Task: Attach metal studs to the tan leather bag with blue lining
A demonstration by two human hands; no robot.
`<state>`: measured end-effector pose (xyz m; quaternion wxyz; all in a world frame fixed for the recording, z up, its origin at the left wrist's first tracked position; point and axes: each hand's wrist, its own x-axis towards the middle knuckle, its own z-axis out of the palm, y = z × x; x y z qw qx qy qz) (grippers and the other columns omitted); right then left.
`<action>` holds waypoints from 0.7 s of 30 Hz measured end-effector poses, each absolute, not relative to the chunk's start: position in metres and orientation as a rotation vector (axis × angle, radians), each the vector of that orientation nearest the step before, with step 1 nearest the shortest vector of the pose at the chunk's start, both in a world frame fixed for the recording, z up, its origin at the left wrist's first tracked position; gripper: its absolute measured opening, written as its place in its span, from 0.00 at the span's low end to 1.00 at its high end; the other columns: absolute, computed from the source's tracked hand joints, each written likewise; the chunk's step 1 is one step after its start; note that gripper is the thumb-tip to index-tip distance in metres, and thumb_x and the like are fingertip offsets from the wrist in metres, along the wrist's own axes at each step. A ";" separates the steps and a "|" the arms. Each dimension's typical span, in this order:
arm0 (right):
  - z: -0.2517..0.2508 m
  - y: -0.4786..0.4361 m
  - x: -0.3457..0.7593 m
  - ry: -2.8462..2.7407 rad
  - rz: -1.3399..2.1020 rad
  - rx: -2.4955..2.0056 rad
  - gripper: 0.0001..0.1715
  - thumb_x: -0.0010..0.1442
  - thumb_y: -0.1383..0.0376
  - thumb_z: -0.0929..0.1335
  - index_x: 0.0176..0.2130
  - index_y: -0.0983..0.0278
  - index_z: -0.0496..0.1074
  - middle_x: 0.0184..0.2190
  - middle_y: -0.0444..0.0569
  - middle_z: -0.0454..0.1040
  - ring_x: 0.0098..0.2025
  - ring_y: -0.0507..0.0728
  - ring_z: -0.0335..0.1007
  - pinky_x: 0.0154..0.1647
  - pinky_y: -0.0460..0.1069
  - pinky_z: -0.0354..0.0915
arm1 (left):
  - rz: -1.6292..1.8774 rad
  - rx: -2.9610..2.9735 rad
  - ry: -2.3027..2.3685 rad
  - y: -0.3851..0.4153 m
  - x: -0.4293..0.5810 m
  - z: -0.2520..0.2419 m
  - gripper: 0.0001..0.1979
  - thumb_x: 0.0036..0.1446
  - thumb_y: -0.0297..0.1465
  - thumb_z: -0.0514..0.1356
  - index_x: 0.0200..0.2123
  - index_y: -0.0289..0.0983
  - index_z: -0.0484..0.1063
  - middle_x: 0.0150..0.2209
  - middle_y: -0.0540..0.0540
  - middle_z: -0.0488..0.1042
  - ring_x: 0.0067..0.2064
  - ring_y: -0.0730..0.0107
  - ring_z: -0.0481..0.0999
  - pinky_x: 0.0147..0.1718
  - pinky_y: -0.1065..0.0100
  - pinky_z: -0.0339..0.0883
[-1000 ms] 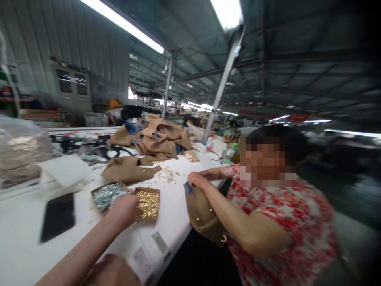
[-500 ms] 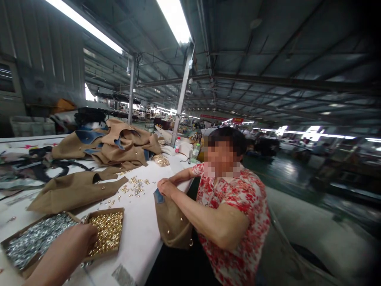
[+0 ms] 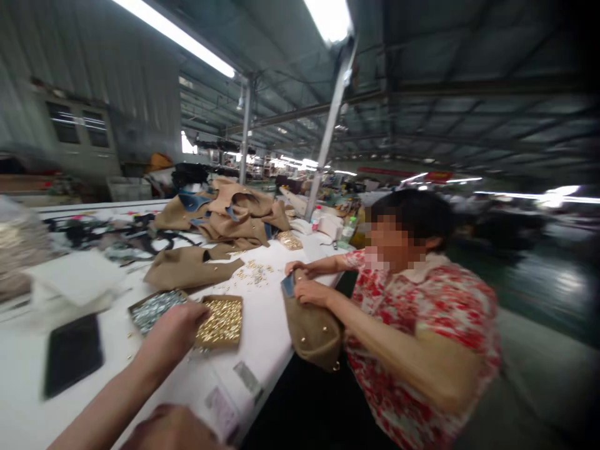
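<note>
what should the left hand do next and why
Probably reach slightly right and pinch one of the gold-coloured pieces in the open box: the left hand is at that box's left edge, with the pieces close beside it. Whether it already holds one is hidden.

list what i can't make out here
Left hand, head view: blur hides whether its fingers pinch anything.
Right hand, head view: blurred and cut off by the bottom edge; its grip cannot be told.
Silver-coloured pieces, head view: partly hidden behind the left hand.
Plastic bag, head view: cut off by the left edge and blurred.
Pinkish label on the table, head view: too blurred to read any print.
</note>
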<state>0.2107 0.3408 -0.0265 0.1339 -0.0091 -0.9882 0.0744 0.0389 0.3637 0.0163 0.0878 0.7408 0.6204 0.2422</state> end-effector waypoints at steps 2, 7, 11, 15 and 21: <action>-0.058 0.317 0.183 -2.793 0.354 0.058 0.12 0.77 0.59 0.73 0.56 0.59 0.81 0.52 0.49 0.84 0.49 0.59 0.81 0.52 0.56 0.80 | 0.784 2.161 1.882 0.345 0.031 0.020 0.16 0.74 0.29 0.56 0.38 0.38 0.84 0.36 0.41 0.84 0.42 0.57 0.83 0.44 0.64 0.68; -0.098 0.286 0.159 -2.447 0.656 0.060 0.15 0.69 0.64 0.73 0.55 0.63 0.77 0.45 0.52 0.85 0.48 0.63 0.82 0.51 0.59 0.71 | 0.842 2.064 1.993 0.320 -0.004 0.002 0.13 0.73 0.23 0.61 0.45 0.36 0.88 0.47 0.40 0.87 0.50 0.61 0.83 0.52 0.66 0.69; -0.092 0.290 0.165 -2.390 0.746 0.102 0.11 0.72 0.63 0.70 0.53 0.61 0.75 0.43 0.51 0.83 0.46 0.62 0.80 0.50 0.57 0.68 | 0.851 2.070 1.973 0.329 -0.011 -0.001 0.13 0.73 0.21 0.61 0.48 0.32 0.88 0.46 0.38 0.87 0.48 0.61 0.84 0.52 0.63 0.73; -0.089 0.291 0.166 -2.429 0.669 0.089 0.16 0.69 0.66 0.70 0.56 0.61 0.75 0.45 0.52 0.84 0.47 0.63 0.80 0.50 0.58 0.68 | 0.714 2.146 1.907 0.360 0.012 0.008 0.08 0.74 0.25 0.66 0.47 0.32 0.87 0.44 0.40 0.87 0.48 0.59 0.85 0.54 0.58 0.77; -0.095 0.297 0.163 -2.506 0.568 0.102 0.16 0.68 0.68 0.70 0.55 0.60 0.76 0.48 0.54 0.84 0.51 0.66 0.80 0.52 0.58 0.73 | 0.261 2.130 1.986 0.401 0.055 -0.006 0.12 0.69 0.36 0.76 0.47 0.33 0.83 0.49 0.40 0.84 0.54 0.53 0.85 0.59 0.48 0.81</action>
